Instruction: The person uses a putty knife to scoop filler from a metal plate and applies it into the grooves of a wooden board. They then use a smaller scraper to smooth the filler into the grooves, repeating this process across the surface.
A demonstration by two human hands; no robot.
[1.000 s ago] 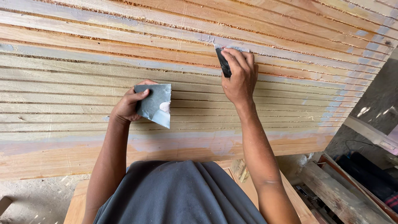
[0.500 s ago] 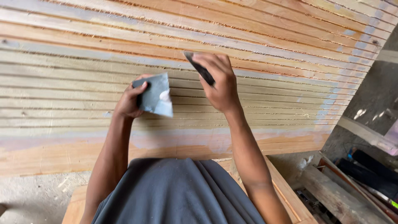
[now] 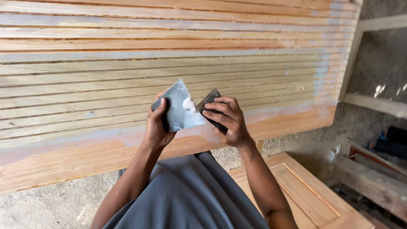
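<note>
Grey flat metal scraper plate (image 3: pixel 180 111), dabbed with white putty, sits gripped in the left hand (image 3: pixel 157 125). Right hand (image 3: pixel 225 119) fingers close around a dark scraper blade (image 3: pixel 210 106), touching the plate, above the slatted wooden panel's (image 3: pixel 85 80) bottom edge.

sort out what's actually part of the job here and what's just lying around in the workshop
In use:
- left hand holding a grey filler plate with a white dab of putty
- right hand holding a dark scraper against the plate
- slatted wooden panel with pale filler streaks

Lying about:
- panelled door lying flat below
- timber frame at right
- loose planks on the floor
</note>
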